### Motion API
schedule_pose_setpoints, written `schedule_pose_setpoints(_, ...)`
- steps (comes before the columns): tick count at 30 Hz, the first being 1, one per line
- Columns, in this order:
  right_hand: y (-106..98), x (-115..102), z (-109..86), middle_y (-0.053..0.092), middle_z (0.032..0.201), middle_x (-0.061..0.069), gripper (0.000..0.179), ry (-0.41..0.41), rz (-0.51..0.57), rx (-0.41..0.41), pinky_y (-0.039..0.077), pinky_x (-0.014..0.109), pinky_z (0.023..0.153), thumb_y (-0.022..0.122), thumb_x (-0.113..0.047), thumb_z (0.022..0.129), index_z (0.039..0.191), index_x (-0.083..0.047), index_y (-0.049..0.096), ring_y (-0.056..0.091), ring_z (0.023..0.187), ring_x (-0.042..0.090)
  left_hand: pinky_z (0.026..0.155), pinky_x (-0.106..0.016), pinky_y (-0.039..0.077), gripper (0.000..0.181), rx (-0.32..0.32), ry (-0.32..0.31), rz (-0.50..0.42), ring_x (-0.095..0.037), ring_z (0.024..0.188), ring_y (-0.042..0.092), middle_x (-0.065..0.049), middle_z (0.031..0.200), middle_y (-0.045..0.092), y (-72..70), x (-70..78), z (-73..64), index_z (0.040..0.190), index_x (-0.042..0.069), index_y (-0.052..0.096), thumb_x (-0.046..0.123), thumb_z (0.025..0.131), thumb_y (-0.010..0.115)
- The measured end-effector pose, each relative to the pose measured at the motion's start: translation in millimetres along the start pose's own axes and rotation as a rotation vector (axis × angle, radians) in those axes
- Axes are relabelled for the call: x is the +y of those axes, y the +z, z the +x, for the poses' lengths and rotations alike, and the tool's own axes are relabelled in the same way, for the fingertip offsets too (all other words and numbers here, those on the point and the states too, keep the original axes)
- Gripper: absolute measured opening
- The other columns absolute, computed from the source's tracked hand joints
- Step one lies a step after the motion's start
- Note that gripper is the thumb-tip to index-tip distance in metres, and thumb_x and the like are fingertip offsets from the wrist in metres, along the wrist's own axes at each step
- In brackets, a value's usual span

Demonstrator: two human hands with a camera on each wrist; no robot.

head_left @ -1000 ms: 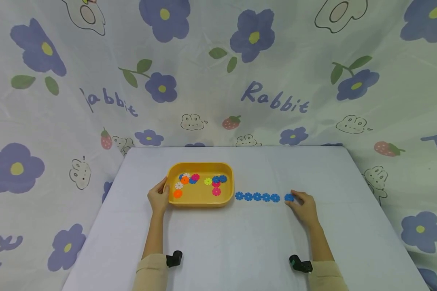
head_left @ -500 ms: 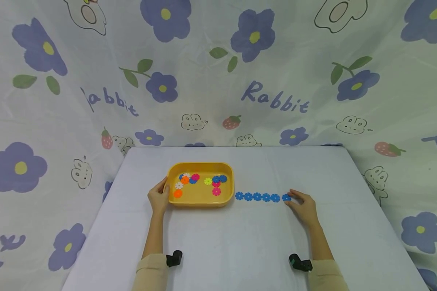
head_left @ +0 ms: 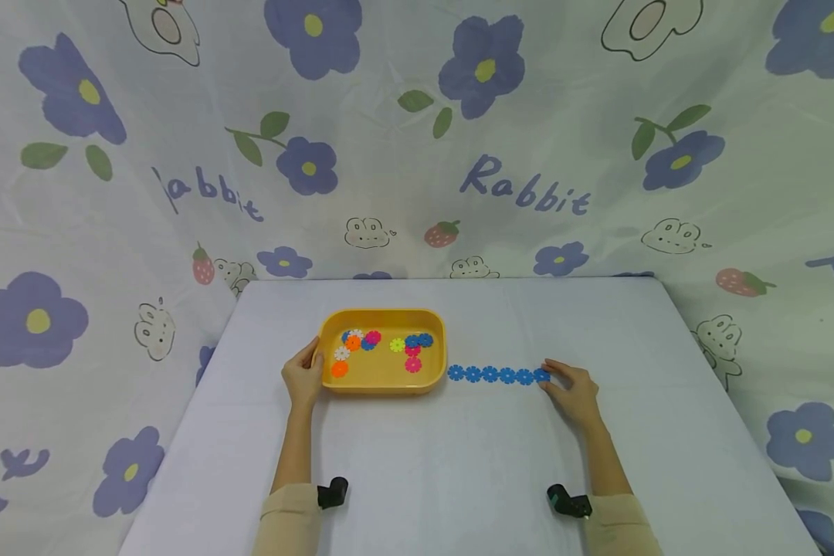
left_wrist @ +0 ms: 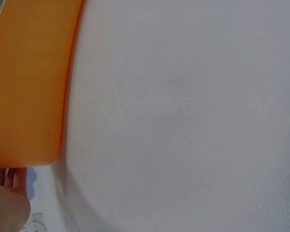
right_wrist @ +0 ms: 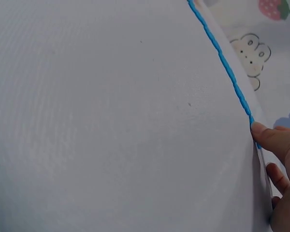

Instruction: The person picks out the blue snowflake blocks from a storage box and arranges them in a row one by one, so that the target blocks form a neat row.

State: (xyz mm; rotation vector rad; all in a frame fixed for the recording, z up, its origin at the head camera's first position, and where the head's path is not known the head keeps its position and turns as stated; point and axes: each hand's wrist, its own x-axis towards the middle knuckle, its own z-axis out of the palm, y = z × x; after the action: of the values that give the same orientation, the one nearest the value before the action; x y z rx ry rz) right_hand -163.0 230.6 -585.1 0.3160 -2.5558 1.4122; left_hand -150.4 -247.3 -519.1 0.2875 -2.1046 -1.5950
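Observation:
A row of several blue flower-shaped discs (head_left: 489, 374) lies flat on the white table, running right from the yellow tray (head_left: 382, 391). My right hand (head_left: 575, 395) pinches the rightmost blue disc (head_left: 541, 375) between thumb and fingers; that disc meets the end of the row. In the right wrist view the row shows edge-on as a thin blue line (right_wrist: 224, 60), with the right thumb (right_wrist: 266, 137) at its near end. At the tray's left wall, my left hand (head_left: 303, 376) grips the rim. The left wrist view shows the tray's orange-looking side (left_wrist: 31, 87) above the left fingers.
Inside the tray lie loose flower discs: orange (head_left: 339, 369), white (head_left: 341, 353), pink (head_left: 413, 364), yellow-green (head_left: 397, 345) and blue (head_left: 425, 340). A patterned cloth (head_left: 389, 154) hangs behind the white table (head_left: 445, 479).
The right hand has slid its blue disc leftward, closing the gap to the row's right end. My left hand stays on the tray, which has not moved.

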Motion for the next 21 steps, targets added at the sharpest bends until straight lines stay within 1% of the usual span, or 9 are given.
schedule_pose_setpoints(3, 0, -1, -0.5, 0.066, 0.110, 0.023, 0.048, 0.022, 0.005, -0.004, 0.022, 0.065, 0.104, 0.075, 0.000, 0.075, 0.120, 0.006, 0.059, 0.049, 0.117, 0.043, 0.074, -0.003, 0.046, 0.029, 0.018, -0.012, 0.013, -0.041, 0.110, 0.055, -0.030, 0.116, 0.058, 1.7, -13.3, 3.4, 0.115, -0.015, 0.058, -0.011, 0.086, 0.056)
schedule_pose_setpoints(6, -2, -4, -1.8, 0.063, 0.116, 0.023, 0.049, 0.080, 0.005, -0.015, 0.024, 0.063, 0.106, 0.074, -0.003, 0.077, 0.123, 0.005, 0.057, 0.047, 0.121, 0.042, 0.074, -0.002, 0.045, 0.029, 0.035, -0.019, 0.028, -0.037, 0.110, 0.057, -0.026, 0.117, 0.060, 3.0, -26.8, 7.0, 0.115, -0.011, 0.060, -0.009, 0.087, 0.057)
schedule_pose_setpoints(8, -3, -6, -2.8, 0.059, 0.122, 0.023, 0.050, 0.130, 0.017, -0.025, 0.025, 0.060, 0.107, 0.073, -0.005, 0.080, 0.125, 0.004, 0.055, 0.044, 0.124, 0.042, 0.074, -0.002, 0.045, 0.029, 0.040, -0.013, 0.038, -0.037, 0.110, 0.057, -0.026, 0.116, 0.060, 3.5, -29.9, 7.6, 0.115, -0.011, 0.060, -0.009, 0.087, 0.057)
schedule_pose_setpoints(10, -5, -8, -3.3, 0.055, 0.128, 0.024, 0.049, 0.174, 0.028, -0.032, 0.025, 0.059, 0.108, 0.071, -0.007, 0.082, 0.127, 0.004, 0.054, 0.041, 0.126, 0.042, 0.074, -0.002, 0.045, 0.029, 0.043, -0.009, 0.030, -0.037, 0.110, 0.057, -0.027, 0.116, 0.060, 3.9, -30.3, 7.5, 0.115, -0.012, 0.060, -0.009, 0.086, 0.057)
schedule_pose_setpoints(13, -5, -11, -3.5, 0.050, 0.133, 0.024, 0.049, 0.212, 0.039, -0.028, 0.024, 0.058, 0.109, 0.069, -0.009, 0.084, 0.128, 0.003, 0.053, 0.039, 0.127, 0.042, 0.073, -0.002, 0.045, 0.029, 0.043, -0.010, 0.013, -0.037, 0.110, 0.057, -0.027, 0.117, 0.060, 4.1, -30.1, 7.1, 0.115, -0.012, 0.060, -0.011, 0.086, 0.056)
schedule_pose_setpoints(17, -3, -15, -4.1, 0.050, 0.132, 0.026, 0.050, 0.204, 0.028, 0.011, 0.028, 0.059, 0.106, 0.071, -0.008, 0.082, 0.127, 0.003, 0.054, 0.041, 0.123, 0.043, 0.073, -0.002, 0.045, 0.029, 0.043, -0.012, 0.006, -0.036, 0.109, 0.058, -0.026, 0.116, 0.060, 3.6, -29.9, 7.2, 0.115, -0.012, 0.061, -0.011, 0.086, 0.057)
schedule_pose_setpoints(21, 2, -20, -1.9, 0.055, 0.127, 0.026, 0.048, 0.138, 0.021, 0.086, 0.035, 0.058, 0.100, 0.073, -0.004, 0.078, 0.123, 0.004, 0.057, 0.047, 0.116, 0.043, 0.074, -0.003, 0.045, 0.029, 0.045, -0.012, 0.000, -0.037, 0.110, 0.057, -0.027, 0.116, 0.060, 3.7, -30.2, 7.8, 0.115, -0.012, 0.060, -0.010, 0.086, 0.057)
